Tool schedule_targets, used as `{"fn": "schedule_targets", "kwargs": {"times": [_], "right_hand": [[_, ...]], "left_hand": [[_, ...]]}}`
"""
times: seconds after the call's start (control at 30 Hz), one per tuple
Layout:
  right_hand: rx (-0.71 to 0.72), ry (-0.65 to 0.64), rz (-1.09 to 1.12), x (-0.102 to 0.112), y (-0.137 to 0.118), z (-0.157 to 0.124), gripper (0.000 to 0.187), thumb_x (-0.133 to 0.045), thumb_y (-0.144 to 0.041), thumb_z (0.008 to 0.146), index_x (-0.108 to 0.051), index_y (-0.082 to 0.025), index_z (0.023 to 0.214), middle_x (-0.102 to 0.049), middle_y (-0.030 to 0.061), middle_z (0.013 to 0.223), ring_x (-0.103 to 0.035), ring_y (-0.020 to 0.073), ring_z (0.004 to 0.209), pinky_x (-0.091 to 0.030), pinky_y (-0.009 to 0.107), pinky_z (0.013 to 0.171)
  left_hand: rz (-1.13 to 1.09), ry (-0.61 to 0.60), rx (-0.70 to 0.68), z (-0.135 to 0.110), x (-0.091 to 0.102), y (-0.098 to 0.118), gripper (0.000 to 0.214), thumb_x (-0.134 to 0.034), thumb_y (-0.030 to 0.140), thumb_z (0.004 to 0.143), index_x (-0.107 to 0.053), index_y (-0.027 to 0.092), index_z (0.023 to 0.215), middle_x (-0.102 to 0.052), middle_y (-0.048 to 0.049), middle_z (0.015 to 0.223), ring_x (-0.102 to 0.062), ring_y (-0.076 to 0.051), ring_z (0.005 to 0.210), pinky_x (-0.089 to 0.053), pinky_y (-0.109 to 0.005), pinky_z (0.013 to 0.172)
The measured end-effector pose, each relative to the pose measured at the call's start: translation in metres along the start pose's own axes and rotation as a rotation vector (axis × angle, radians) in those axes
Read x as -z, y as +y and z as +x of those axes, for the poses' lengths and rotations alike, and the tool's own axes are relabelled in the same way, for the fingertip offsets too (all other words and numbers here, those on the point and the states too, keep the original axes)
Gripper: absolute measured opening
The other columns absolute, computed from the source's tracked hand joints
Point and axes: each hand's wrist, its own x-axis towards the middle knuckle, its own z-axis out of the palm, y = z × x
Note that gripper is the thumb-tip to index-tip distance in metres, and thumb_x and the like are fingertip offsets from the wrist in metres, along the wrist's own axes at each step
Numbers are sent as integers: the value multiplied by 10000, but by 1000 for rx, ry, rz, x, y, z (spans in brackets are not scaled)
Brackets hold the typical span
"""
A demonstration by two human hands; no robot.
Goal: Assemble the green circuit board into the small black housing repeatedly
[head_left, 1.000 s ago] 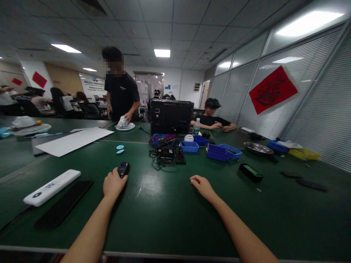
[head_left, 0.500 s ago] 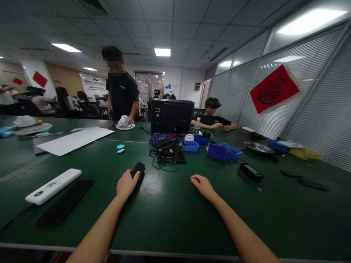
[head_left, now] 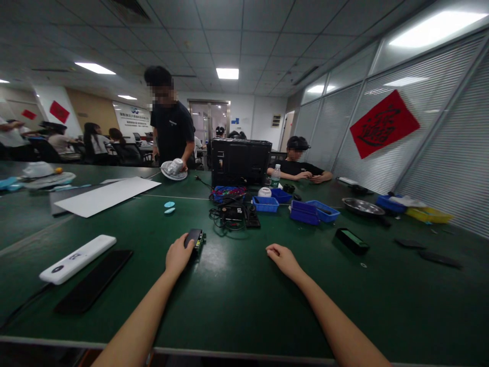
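My left hand (head_left: 178, 256) is closed around a small black electronic box (head_left: 194, 237) on the green table. Green and yellow circuit parts show along the box's right side. Resting on the tabletop to the right, my right hand (head_left: 283, 261) has its fingers curled in, and nothing shows in them. Beyond the hands lies a tangle of black adapters and cables (head_left: 233, 213). Two light-blue round pieces (head_left: 169, 207) sit past my left hand. Farther right is a black open case with a green inside (head_left: 352, 240).
A white power strip (head_left: 78, 260) and a flat black panel (head_left: 93, 280) lie on the left. White board (head_left: 109, 196), blue bins (head_left: 265, 204), a black computer case (head_left: 241, 162) and a metal pan (head_left: 362, 207) stand farther off. A co-worker (head_left: 171, 125) across the table handles a white fan-like object (head_left: 174, 170).
My left hand has tilted the black box, so the circuit parts on its right side now show. My right hand stays put. The co-worker has tipped up the white fan-like object.
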Motion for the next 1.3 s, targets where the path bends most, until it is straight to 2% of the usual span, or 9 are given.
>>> {"fn": "schedule_targets", "kwargs": {"times": [0.13,0.27,0.57,0.73,0.87,0.93,1.0,1.17,1.3], "right_hand": [[-5,-4,2,1,-2,-1,233,-464,-324,757,-629,-171,819,-619,23,710,-552,151,658,-407,257,621],[1,-1,2,0,-2,-1,227,-464,-314,764,-630,-173,827,-627,27,735,-554,149,668,-412,256,628],[37,10,-73,-5,-3,-1,219,-458,-272,772,-637,-164,837,-622,46,793,-555,145,700,-412,252,654],[40,16,-125,-6,-5,-2,224,-456,-291,784,-640,-169,820,-622,49,811,-550,147,716,-406,251,665],[-1,16,-26,-5,-8,-1,352,-370,-400,836,-632,-166,807,-640,51,788,-568,163,739,-416,270,690],[-29,20,55,-4,-10,-1,392,-351,-435,840,-627,-160,870,-647,62,826,-580,173,775,-427,283,714],[-45,22,98,-4,-14,-3,390,-409,-437,813,-600,-152,1000,-637,81,930,-579,184,852,-430,296,763],[-50,-15,-53,-6,-25,-10,687,-623,-392,637,-443,-136,1248,-504,129,1193,-477,236,1092,-350,339,932],[-132,8,-90,-6,-26,-8,703,-589,-296,644,-388,-93,1287,-473,156,1244,-461,235,1127,-333,324,956]], "left_hand": [[-114,-101,-101,-8,-6,11,518,-420,423,786,-469,152,1226,-545,-108,1198,-529,-230,1053,-393,-309,874],[-200,-180,-208,-27,-16,32,542,-473,418,755,-476,142,1221,-553,-106,1182,-540,-218,1033,-404,-290,860],[-280,-263,-336,-65,-47,73,597,-486,477,737,-479,126,1220,-541,-120,1201,-563,-224,963,-408,-295,822],[-392,-339,-382,-78,-63,93,660,-518,474,717,-421,116,1263,-628,-99,965,-579,-188,760,-429,-300,734],[-516,-462,-429,-85,-77,107,720,-577,396,680,-353,118,1305,-625,-74,916,-571,-157,730,-441,-266,699],[-542,-495,-446,-86,-84,113,755,-601,359,658,-324,133,1323,-617,-66,930,-566,-144,716,-447,-256,685],[-538,-485,-463,-86,-89,117,782,-623,331,635,-313,151,1330,-606,-64,960,-559,-139,716,-449,-259,693],[-516,-438,-510,-82,-92,122,754,-611,240,623,-336,170,1321,-574,-75,1056,-550,-148,789,-445,-273,749],[-603,-463,-484,-78,-96,119,684,-562,198,652,-357,170,1304,-515,-93,1169,-556,-123,789,-462,-242,696]]}}
